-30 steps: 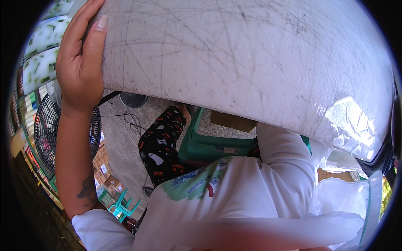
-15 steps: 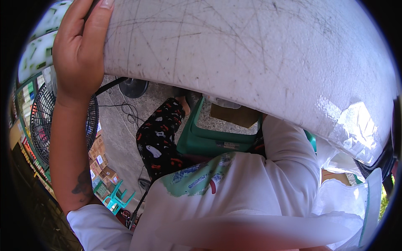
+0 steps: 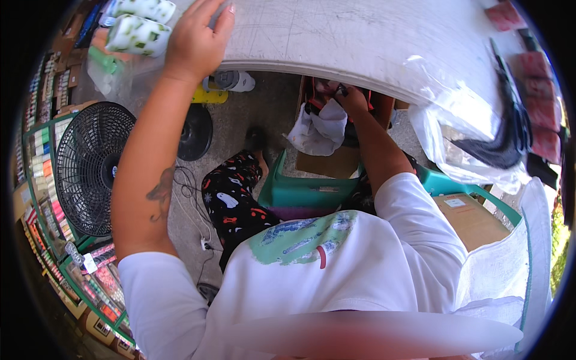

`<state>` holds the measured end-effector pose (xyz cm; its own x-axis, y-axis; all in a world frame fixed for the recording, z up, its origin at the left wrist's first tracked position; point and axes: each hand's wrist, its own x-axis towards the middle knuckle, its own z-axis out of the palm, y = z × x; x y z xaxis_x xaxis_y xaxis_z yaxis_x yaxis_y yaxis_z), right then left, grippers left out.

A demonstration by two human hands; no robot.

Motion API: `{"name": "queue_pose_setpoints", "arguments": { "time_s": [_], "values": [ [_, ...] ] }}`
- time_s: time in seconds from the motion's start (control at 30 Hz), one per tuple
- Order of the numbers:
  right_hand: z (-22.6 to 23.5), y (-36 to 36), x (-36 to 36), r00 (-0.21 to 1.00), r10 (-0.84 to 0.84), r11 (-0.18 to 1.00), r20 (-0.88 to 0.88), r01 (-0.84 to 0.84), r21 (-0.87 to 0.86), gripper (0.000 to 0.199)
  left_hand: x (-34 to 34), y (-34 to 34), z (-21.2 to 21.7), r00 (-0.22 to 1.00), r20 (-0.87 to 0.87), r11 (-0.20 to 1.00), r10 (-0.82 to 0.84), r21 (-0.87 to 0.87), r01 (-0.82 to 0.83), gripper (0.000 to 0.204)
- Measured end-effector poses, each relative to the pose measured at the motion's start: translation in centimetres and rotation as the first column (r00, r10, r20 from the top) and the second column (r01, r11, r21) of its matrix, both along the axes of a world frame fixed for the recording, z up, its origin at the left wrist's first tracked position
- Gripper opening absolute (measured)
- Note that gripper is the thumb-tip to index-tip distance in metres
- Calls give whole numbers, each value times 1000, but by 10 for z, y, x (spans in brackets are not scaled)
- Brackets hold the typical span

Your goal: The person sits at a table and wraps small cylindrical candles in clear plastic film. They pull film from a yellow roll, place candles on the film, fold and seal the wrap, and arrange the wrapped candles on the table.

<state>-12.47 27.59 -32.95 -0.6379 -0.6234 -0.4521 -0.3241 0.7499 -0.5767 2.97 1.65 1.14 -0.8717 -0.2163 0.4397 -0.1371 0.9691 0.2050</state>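
Observation:
My left hand (image 3: 195,48) rests on the white scratched tabletop (image 3: 336,36) near its front edge, fingers stretched out and holding nothing. Its fingertips reach the top of the picture. Under the table, my right hand (image 3: 354,101) is in an open cardboard box (image 3: 384,111) with reddish things in it. Its fingers are closed around a small dark item that I cannot make out. A crumpled white cloth or bag (image 3: 321,129) hangs over the box's near side, just below that hand.
Green-and-white patterned rolls (image 3: 138,35) lie at the table's left. On the right are red-and-white packs (image 3: 543,90), a long black bundle (image 3: 507,135) and clear plastic (image 3: 444,144). A black fan (image 3: 90,171) stands left. A green stool (image 3: 306,189) and white sack (image 3: 498,270) are close by.
My view has tilted back from close over the tabletop, so the area beneath the table now shows. My right hand, hidden before, is visible at the box. The left hand stays on the table.

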Motion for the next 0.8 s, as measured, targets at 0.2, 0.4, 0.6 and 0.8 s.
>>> {"name": "queue_pose_setpoints", "arguments": {
  "time_s": [0.2, 0.4, 0.6, 0.8],
  "values": [
    [160, 44, 42, 976, 97, 942, -195, -153, -300, 42, -2, 46, 2, 953, -302, 963, -35, -264, -48, 39],
    [315, 99, 101, 913, 380, 847, -146, -407, -343, 36, 90, 209, -34, 939, -287, 835, -190, 456, 308, 38],
    [367, 133, 159, 957, 284, 765, 65, -185, -617, 27, 149, 237, -15, 966, -252, 585, -60, 775, 239, 6],
    [378, 138, 178, 981, 181, 681, -65, -173, -712, 13, 172, 245, 6, 988, -144, 578, -59, 802, 151, 6]
  ]
}}
